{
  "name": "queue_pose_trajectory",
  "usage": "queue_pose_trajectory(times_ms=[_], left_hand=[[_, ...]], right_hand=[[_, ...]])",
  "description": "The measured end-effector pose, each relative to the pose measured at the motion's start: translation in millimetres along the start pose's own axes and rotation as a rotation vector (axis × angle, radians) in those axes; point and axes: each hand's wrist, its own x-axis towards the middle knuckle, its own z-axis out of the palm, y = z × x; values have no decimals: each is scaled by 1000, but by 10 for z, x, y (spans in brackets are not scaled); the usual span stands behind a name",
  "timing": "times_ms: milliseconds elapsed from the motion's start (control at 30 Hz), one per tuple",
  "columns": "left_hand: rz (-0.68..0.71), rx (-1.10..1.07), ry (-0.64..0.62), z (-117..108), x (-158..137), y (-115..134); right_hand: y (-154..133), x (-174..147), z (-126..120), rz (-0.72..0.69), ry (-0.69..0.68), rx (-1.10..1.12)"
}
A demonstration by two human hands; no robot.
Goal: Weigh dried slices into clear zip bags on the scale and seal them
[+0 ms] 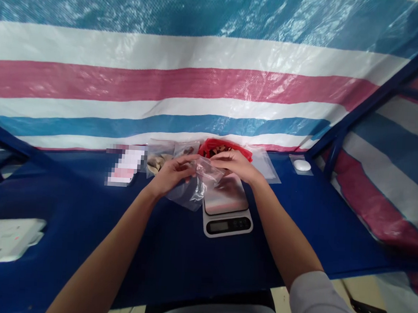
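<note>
Between my two hands hangs a clear plastic bag [198, 184], crumpled and shiny, with its lower part over the blue table. My left hand [170, 175] pinches its left side near the top. On the opposite side, the bent fingers of my right hand [235, 164] close on the bag's upper edge, above a kitchen scale [226, 202]. The scale is white with a metal-looking plate and a dark display. Right behind my right hand lies an open red bag [243, 151] of small brown pieces. A clear bag of pale slices [156, 162] lies beyond my left hand.
Flat clear bags [267, 167] lie right of the red bag. A white oval object [302, 165] rests farther right. A blurred-out pale item [126, 165] and a white power strip [9, 239] are on the left. Striped sheeting [185, 84] hangs behind the blue table [290, 213].
</note>
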Motion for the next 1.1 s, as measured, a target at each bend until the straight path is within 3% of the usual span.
queue_pose_trajectory(times_ms=[200, 433, 633, 900, 1100], left_hand=[[76, 152, 22, 27, 68, 26], [319, 452, 245, 171, 67, 293], [125, 471, 205, 365, 207, 273], [-120, 71, 153, 470, 307, 169], [-188, -8, 127, 468, 295, 184]], right_hand=[[-26, 44, -71, -78, -16, -144], [-106, 41, -137, -115, 50, -189], [-129, 17, -164, -236, 65, -311], [-242, -44, -110, -326, 4, -516], [-223, -35, -86, -327, -13, -567]])
